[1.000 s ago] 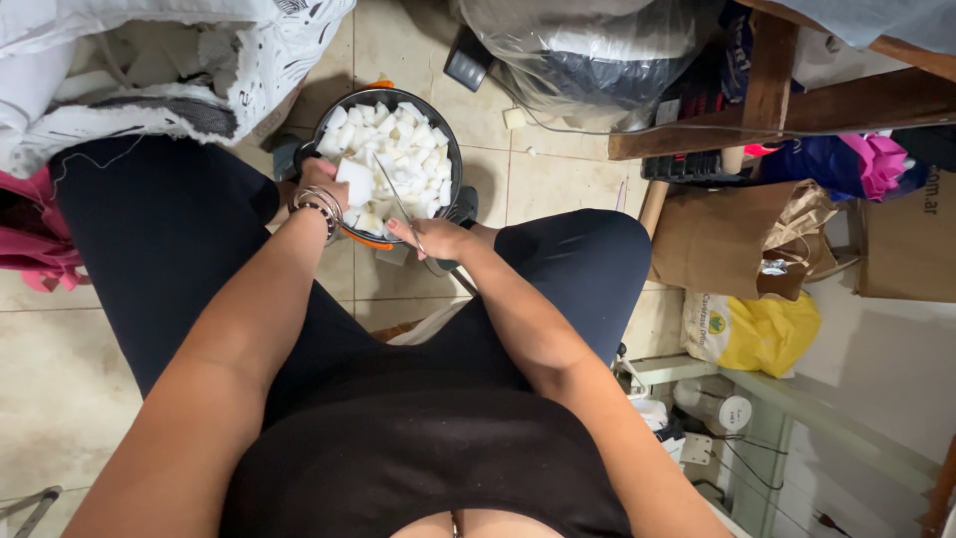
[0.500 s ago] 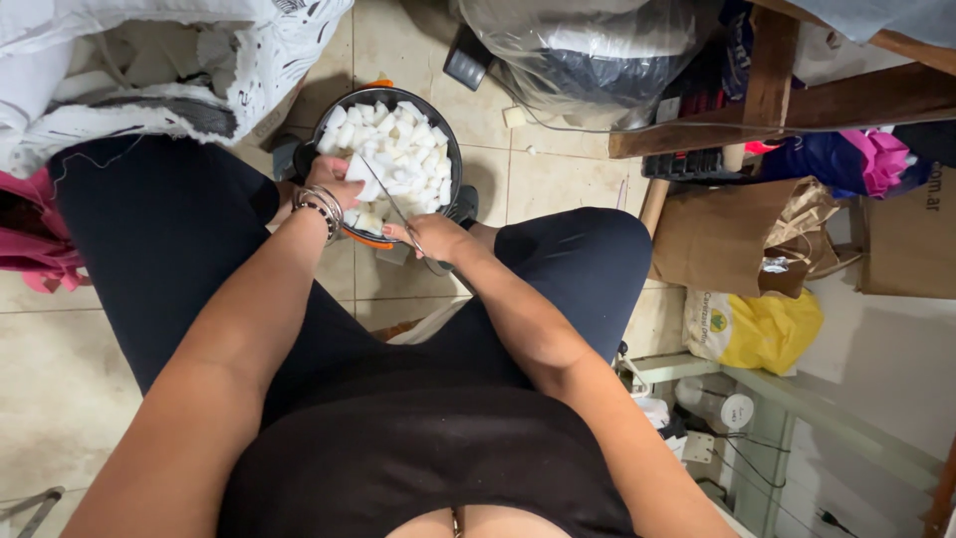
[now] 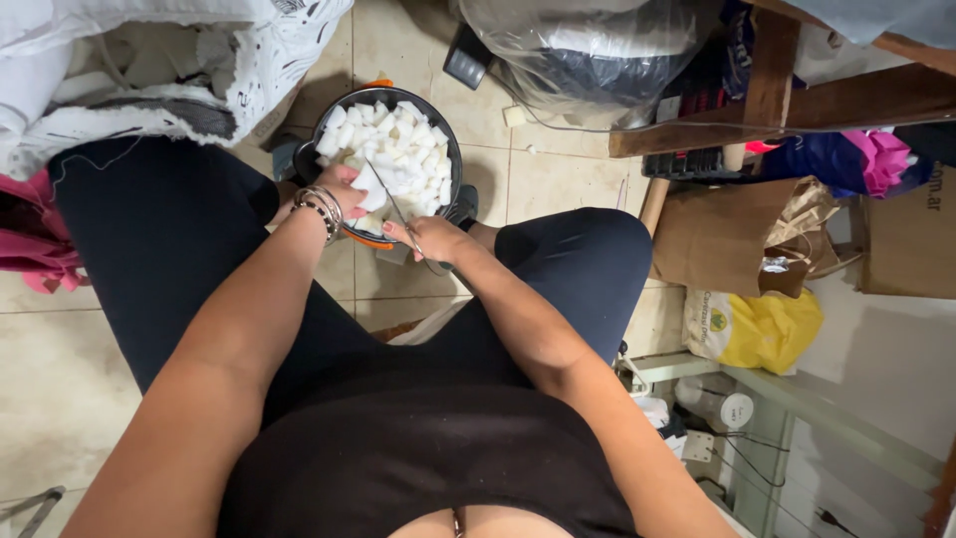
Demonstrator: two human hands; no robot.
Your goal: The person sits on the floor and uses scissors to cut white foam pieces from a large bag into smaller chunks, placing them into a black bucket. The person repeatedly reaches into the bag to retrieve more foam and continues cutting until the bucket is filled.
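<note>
Pinching a white piece [image 3: 366,182] over the bowl's near rim — left hand [image 3: 344,189], bracelets [image 3: 321,207] at the wrist. Closed on scissors [image 3: 403,214], blades angled toward that piece — right hand [image 3: 428,239]. Sat on the tiled floor [image 3: 558,179] between the knees, full of white pieces — dark bowl [image 3: 450,149].

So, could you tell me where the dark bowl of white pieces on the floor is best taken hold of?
Probably by the far rim of the dark bowl, coming from above and beyond. The near edge is taken: the left hand holds a white piece there, and the right hand works scissors over it.
</note>
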